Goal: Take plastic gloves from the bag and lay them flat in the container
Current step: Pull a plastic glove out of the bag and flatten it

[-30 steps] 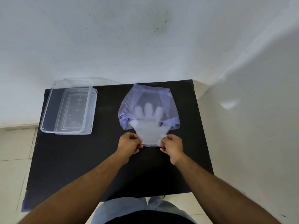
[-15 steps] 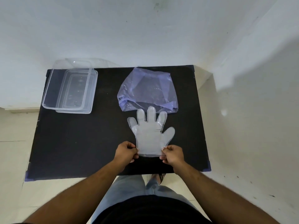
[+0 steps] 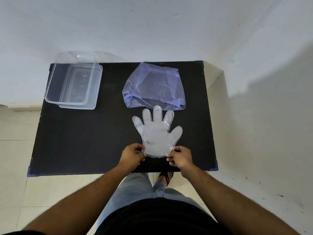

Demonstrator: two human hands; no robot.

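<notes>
A clear plastic glove [image 3: 156,133] lies spread flat on the black table [image 3: 81,141], fingers pointing away from me, its middle fingertip just touching the bag's mouth. My left hand [image 3: 133,156] pinches the left corner of the glove's cuff. My right hand [image 3: 180,157] pinches the right corner. The translucent purple plastic bag [image 3: 154,87] lies behind the glove with its opening toward me. A clear rectangular container [image 3: 74,84] stands at the table's far left corner; nothing shows inside it.
A clear lid leans behind the container against the white wall [image 3: 152,31]. The table's right side is close to another white wall. My legs and a sandalled foot [image 3: 166,178] show below the table's near edge, on a tiled floor.
Both hands have drawn the glove out of the bag toward me; it now lies fully outside on the table. In the last half second the hands and glove barely moved.
</notes>
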